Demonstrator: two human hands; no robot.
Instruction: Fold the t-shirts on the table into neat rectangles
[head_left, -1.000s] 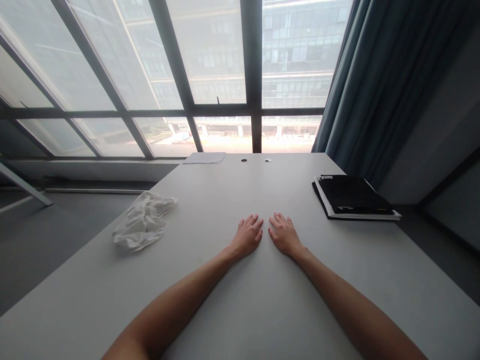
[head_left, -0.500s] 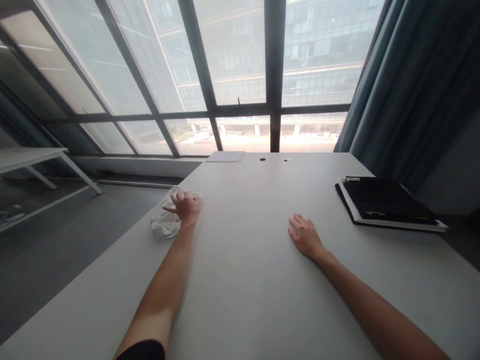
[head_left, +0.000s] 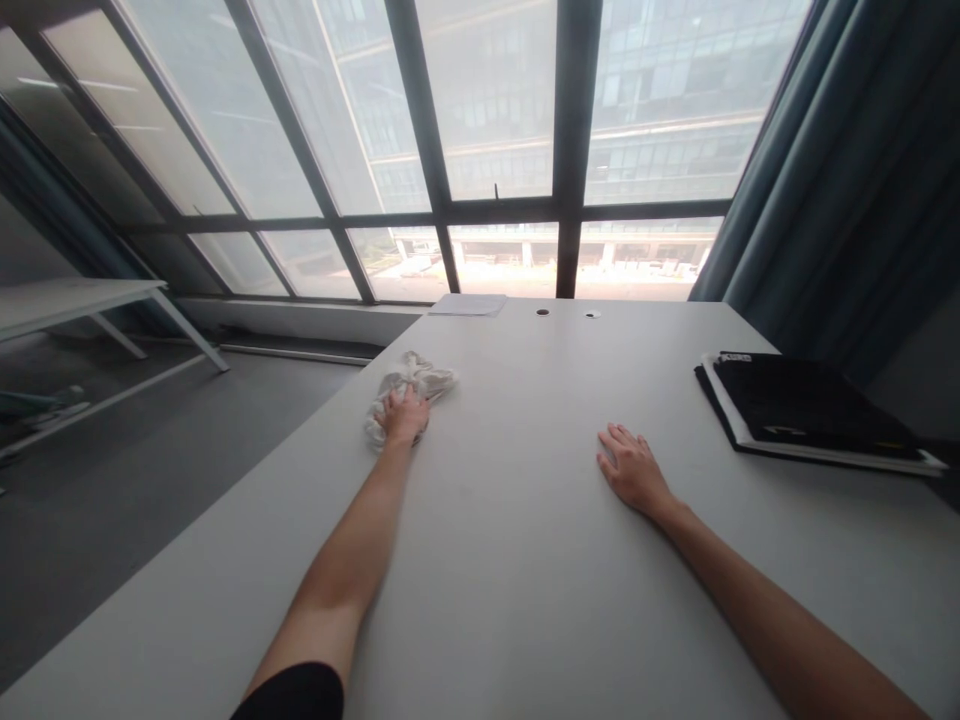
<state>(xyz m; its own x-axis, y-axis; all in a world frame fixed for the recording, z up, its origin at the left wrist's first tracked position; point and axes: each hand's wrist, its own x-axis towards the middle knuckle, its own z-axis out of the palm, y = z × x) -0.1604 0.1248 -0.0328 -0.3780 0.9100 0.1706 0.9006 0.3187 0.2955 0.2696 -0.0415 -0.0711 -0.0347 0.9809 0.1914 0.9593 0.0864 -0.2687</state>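
Observation:
A crumpled white cloth [head_left: 416, 382] lies near the left edge of the grey table [head_left: 525, 560]. My left hand [head_left: 403, 417] rests on top of it with the fingers curled into the fabric. My right hand [head_left: 632, 470] lies flat on the bare tabletop, fingers stretched out, holding nothing.
A black folder on a white pad [head_left: 806, 408] sits at the table's right side. A sheet of paper [head_left: 471, 304] lies at the far edge beside two small cable holes [head_left: 542, 312]. Another table [head_left: 67, 298] stands at the left; a curtain [head_left: 840, 170] hangs at the right.
My left hand left its place beside the right hand, reached out left to the cloth and now grips it. The camera view turned left. The right hand stayed flat.

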